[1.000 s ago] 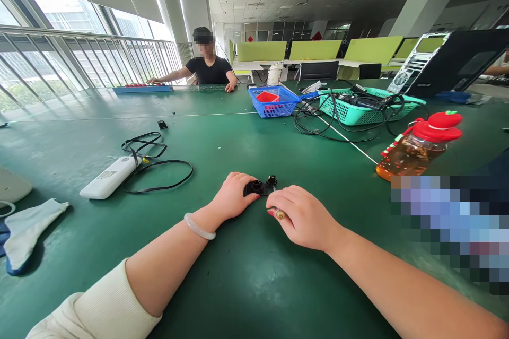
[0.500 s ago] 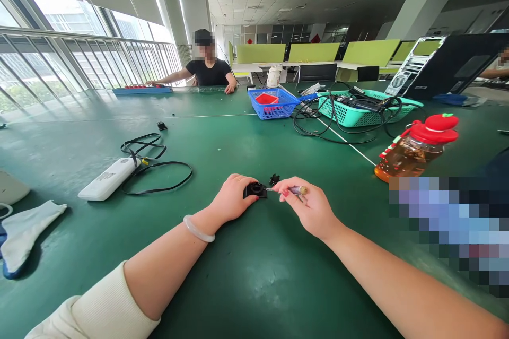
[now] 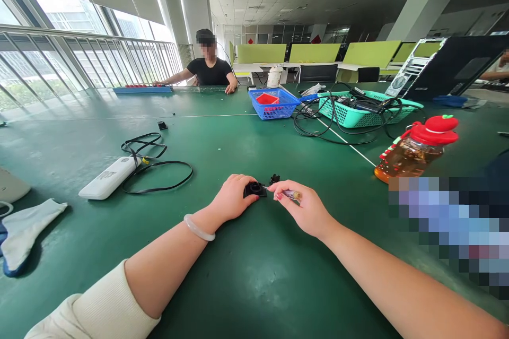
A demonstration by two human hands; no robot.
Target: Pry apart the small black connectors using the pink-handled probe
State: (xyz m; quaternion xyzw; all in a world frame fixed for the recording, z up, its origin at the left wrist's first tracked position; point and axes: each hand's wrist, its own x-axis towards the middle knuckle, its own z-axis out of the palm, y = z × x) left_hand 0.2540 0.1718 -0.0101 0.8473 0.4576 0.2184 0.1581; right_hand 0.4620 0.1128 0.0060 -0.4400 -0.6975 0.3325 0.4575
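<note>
On the green table (image 3: 254, 275), my left hand (image 3: 234, 197) is closed on a small black device (image 3: 254, 189) with a round part on top, pressing it to the surface. My right hand (image 3: 300, 205) grips a small screwdriver (image 3: 293, 194) by its clear, yellowish-ended handle, and its thin tip reaches the right side of the device. Whether the tip sits in a screw is too small to tell. Just behind lies a small black part (image 3: 274, 179), touched by neither hand.
Leftward lie a white power bank (image 3: 106, 179) with a black cord and a light cloth (image 3: 34, 230). Farther back are a blue basket (image 3: 274, 111) and a teal basket (image 3: 350, 119) with cables. A red-lidded bottle (image 3: 415, 153) stands right. A person (image 3: 212, 71) sits opposite.
My right hand has shifted slightly left with the screwdriver, whose tip is now closer in over the device and whose handle is tilted more. My left hand holds its place.
</note>
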